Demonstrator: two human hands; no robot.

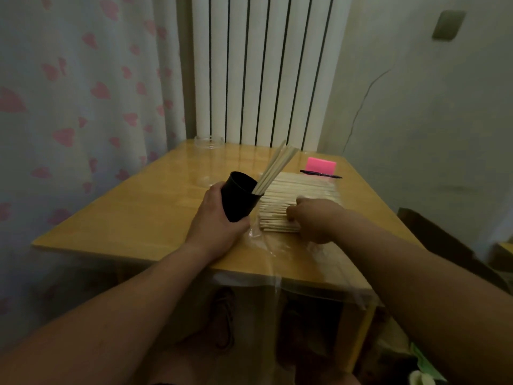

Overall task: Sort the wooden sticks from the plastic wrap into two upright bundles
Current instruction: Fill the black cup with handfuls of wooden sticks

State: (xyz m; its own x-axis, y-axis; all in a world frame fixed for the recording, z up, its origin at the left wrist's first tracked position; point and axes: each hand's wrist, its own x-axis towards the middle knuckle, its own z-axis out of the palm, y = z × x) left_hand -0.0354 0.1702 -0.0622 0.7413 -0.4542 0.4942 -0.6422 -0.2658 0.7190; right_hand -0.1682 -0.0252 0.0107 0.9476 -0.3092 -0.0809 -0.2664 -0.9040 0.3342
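Observation:
A flat pile of pale wooden sticks (299,190) lies on clear plastic wrap (266,245) in the middle of the wooden table (138,218). My left hand (216,218) grips a black cup (241,198), tilted to the right, beside the pile's left end. Several sticks (274,168) stand in the cup and lean up and to the right. My right hand (313,218) rests on the near edge of the pile with its fingers curled down onto the sticks; whether it pinches any is hidden.
A pink block (320,165) and a black pen (320,174) lie behind the pile. A clear jar (208,141) stands at the table's far left corner, in front of a white radiator (263,70). A curtain hangs to the left. The table's near edge runs just below my wrists.

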